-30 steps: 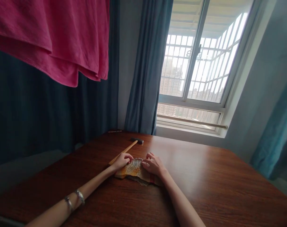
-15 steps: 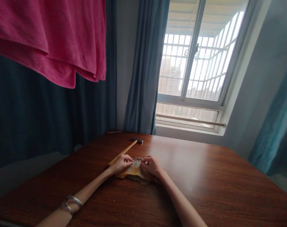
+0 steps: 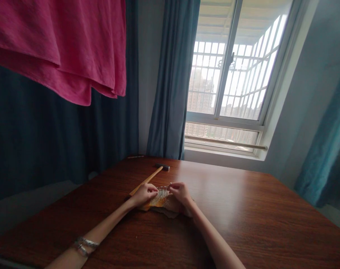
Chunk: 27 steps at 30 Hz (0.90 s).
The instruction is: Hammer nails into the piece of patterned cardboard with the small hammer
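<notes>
A: Hands?
B: Left hand (image 3: 143,194) curled on the pinned board (image 3: 158,201), grip unclear. Right hand (image 3: 181,192) pinched shut at the right end of the pin row (image 3: 162,191); what it holds is too small to tell.
A: Step?
B: Judged: working along the pins. The next move calls for a fine, steady pinch.
A: Count?
B: One board between the hands, one hammer (image 3: 149,178) just beyond the left, one surface (image 3: 242,224).

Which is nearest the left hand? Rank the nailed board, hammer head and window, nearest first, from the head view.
1. nailed board: touching the left hand, on its right.
2. hammer head: beyond the hand, on the table.
3. window: behind the table, to the right.
</notes>
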Available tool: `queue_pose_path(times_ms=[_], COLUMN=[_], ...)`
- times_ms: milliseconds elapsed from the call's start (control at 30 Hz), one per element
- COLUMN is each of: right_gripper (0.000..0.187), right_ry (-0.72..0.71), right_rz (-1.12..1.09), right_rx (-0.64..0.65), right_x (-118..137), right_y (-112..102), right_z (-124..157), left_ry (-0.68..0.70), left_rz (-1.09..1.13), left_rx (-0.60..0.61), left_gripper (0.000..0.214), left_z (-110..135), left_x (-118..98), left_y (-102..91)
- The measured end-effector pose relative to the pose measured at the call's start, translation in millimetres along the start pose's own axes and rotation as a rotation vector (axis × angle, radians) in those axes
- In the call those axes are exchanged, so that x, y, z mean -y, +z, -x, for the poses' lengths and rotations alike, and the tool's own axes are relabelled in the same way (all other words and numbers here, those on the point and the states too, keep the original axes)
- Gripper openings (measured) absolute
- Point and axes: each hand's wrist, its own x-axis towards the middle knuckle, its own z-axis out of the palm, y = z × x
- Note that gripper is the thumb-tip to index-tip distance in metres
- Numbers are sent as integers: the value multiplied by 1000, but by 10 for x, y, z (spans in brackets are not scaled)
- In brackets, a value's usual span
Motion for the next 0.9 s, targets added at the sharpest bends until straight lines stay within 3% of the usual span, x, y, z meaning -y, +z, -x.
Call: queue_pose_path(times_ms=[267,433,633,733,900], right_gripper=[18,13,13,17,22], right_ry=[115,129,100,98,104], right_rz=[124,237,309,315,303], right_rx=[-147,-127,-51,-19,-11], right_x=[-170,-217,-231,-259,-285], right_y=[31,82,100,103,118], right_z=[-250,-240,-207,-224,-249], left_ry=[15,-26,-181,-271,-231], left_rz=[90,153,248,103,-231], left_rx=[-11,-36,68,57,4], left_gripper=[30,31,37,35,18], left_z=[-14,-52,-263,-417,-585], left_x=[-7,84,157,121,46], left_y=[-15,-6,-10,-29,-22])
